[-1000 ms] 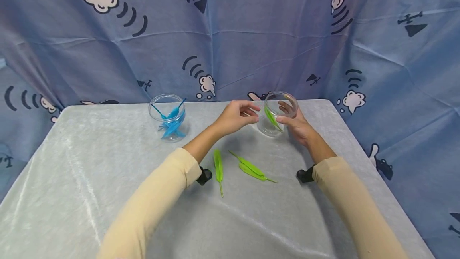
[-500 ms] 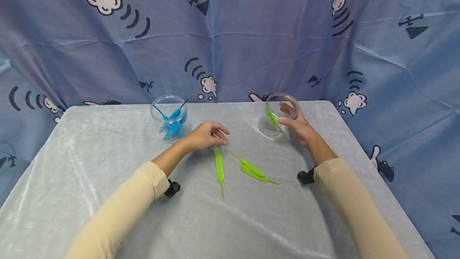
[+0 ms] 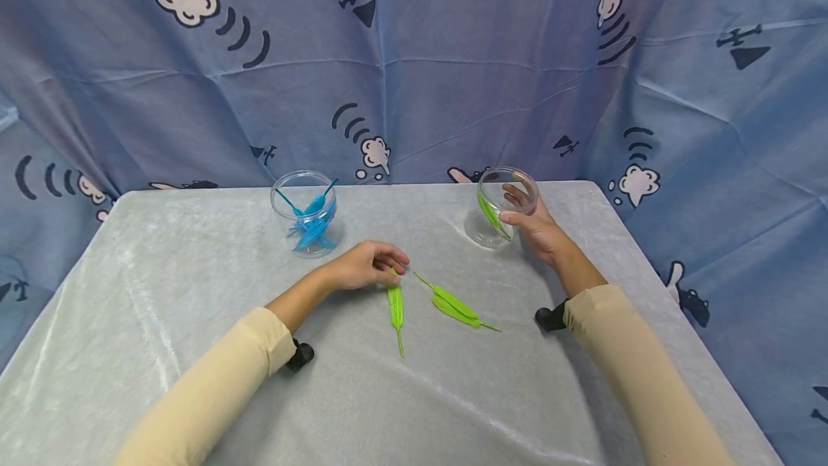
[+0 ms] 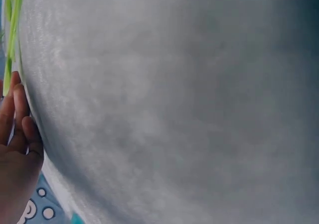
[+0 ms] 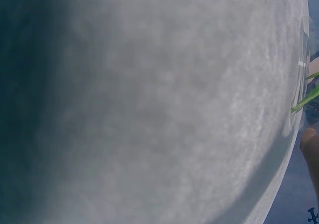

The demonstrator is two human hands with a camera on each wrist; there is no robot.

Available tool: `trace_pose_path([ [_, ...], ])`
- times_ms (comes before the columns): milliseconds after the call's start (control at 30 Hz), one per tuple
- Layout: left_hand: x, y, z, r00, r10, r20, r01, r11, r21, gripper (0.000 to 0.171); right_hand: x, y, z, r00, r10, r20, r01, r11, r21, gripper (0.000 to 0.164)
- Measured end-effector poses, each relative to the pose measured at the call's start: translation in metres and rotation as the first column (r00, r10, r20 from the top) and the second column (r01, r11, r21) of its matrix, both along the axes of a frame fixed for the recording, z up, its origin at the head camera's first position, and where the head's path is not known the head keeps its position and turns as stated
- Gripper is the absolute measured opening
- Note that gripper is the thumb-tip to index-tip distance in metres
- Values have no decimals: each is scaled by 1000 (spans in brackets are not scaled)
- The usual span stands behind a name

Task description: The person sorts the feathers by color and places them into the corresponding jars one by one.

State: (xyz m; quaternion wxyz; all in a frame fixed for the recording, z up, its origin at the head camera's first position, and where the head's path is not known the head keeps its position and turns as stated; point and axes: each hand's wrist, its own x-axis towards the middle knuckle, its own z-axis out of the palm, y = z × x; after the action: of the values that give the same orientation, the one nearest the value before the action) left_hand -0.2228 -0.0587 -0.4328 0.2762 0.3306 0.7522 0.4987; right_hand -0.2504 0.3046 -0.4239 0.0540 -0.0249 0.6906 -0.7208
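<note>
My left hand [image 3: 365, 265] is at the far tip of a green feather [image 3: 396, 311] lying on the table, its thumb overlapping the feather while a gap shows between thumb and index finger. In the left wrist view the fingers [image 4: 20, 104] come right up to the feather's end [image 4: 7, 79]. To the right lie more green feathers [image 3: 456, 306], close together. My right hand [image 3: 540, 232] holds a clear round glass bowl [image 3: 485, 230] by its side, thumb at the near rim and fingers behind the glass. Inside this bowl leans a green feather [image 3: 489, 211].
Another clear glass bowl [image 3: 294, 236], holding several blue feathers [image 3: 313, 225], stands at the back left. A pale cloth covers the table [image 3: 194, 293]. Behind it hangs a blue patterned curtain [image 3: 440, 92].
My left hand has moved from beside the right bowl leftward and toward me, down to the single green feather's tip. The right hand stays on its bowl.
</note>
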Motion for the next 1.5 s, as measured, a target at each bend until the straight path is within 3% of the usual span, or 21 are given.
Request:
trace_pose_path([
  [967, 4, 0, -5, 998, 56, -22, -56, 998, 27, 27, 0, -1, 0, 1000, 5, -25, -5, 999, -32, 85],
  [1300, -1, 1, 13, 989, 133, -57, -132, 991, 27, 29, 0, -1, -1, 1000, 4, -11, -4, 999, -34, 83],
  [1500, -5, 6, 29, 982, 191, 11, -191, 979, 67, 31, 0, 0, -2, 1000, 0, -12, -1, 999, -36, 83],
])
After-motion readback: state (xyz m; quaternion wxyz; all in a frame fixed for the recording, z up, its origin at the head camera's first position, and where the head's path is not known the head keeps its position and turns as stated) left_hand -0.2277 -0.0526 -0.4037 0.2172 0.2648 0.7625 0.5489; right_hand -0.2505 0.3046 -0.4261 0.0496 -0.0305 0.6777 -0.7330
